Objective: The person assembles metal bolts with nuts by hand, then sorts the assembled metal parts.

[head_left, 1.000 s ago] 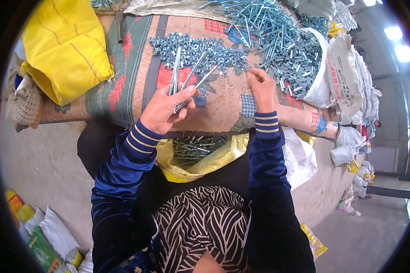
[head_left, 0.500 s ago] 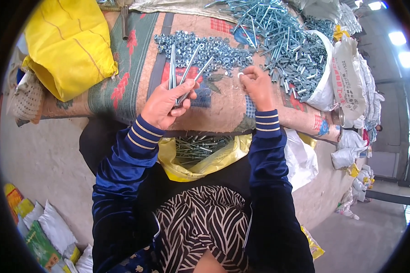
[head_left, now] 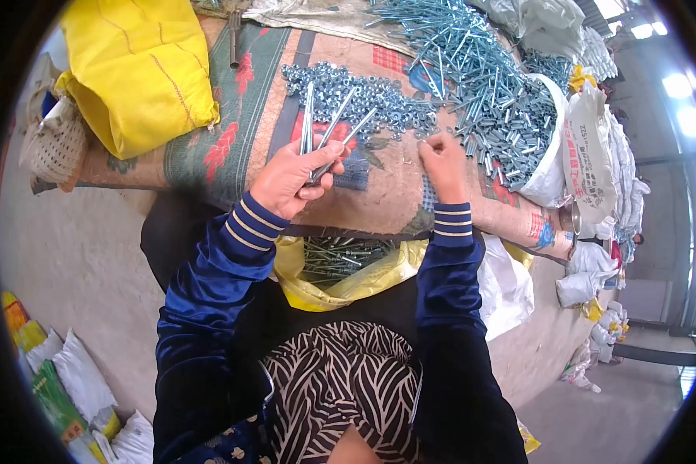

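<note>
bare patch of patterned mat (head_left: pixel 379 193) between the hands, open for passing. ahead it's blocked by the pile of nuts (head_left: pixel 363 97), right by the heap of long bolts (head_left: pixel 472 93) and white sack (head_left: pixel 553 166). yellow sack (head_left: pixel 135 69) blocks far left. yellow bag of bolts (head_left: pixel 340 271) fills the lap side.

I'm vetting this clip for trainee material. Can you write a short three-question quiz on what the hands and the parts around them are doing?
1. True or false: the left hand holds several long bolts fanned upward.
2. What is the right hand doing? A) gripping the yellow sack B) picking at the edge of the nut pile C) resting in the lap
3. Fill in: the yellow bag at the person's lap holds ____.

Key: 1 true; 2 B; 3 bolts
</note>
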Available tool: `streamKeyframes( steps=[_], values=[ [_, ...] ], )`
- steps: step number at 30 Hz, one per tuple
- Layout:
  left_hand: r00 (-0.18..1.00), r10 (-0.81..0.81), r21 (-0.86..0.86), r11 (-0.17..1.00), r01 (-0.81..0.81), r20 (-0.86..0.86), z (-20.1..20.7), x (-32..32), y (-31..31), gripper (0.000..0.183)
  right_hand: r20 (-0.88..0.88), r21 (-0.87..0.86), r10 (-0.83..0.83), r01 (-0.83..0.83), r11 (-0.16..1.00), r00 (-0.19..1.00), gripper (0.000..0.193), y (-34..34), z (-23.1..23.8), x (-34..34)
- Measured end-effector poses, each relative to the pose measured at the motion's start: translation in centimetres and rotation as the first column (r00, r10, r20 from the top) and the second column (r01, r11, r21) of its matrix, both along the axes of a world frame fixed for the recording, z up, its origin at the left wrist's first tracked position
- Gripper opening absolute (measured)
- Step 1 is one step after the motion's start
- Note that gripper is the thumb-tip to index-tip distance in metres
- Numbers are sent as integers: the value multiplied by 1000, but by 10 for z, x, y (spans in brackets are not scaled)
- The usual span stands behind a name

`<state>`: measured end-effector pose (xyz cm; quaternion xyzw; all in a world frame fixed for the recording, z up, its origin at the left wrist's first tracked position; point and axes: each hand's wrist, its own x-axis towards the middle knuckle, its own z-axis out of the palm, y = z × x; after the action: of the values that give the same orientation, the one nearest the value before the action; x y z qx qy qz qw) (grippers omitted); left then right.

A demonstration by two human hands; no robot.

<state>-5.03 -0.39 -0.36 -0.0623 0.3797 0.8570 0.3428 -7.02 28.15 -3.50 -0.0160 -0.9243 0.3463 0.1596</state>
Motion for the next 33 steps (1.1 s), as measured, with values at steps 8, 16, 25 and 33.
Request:
streamKeyframes(
  steps=[8,16,25,33],
  values=[
    [997,-52,-135,990,44,-52,5,7,6,19,116,-815,163,0,579,980,5,-12,28,12],
    [979,-174,-89,982,165,-107,-7,17,9,17,88,-888,264,-44,457,961,10,-33,41,23],
    [977,-183,-71,982,177,-106,-8,5,19,16,57,-885,228,-56,462,972,20,-41,49,20],
    [985,-128,-57,991,122,-116,-7,12,18,16,-13,-824,171,-107,557,985,16,-59,51,29]
  ],
)
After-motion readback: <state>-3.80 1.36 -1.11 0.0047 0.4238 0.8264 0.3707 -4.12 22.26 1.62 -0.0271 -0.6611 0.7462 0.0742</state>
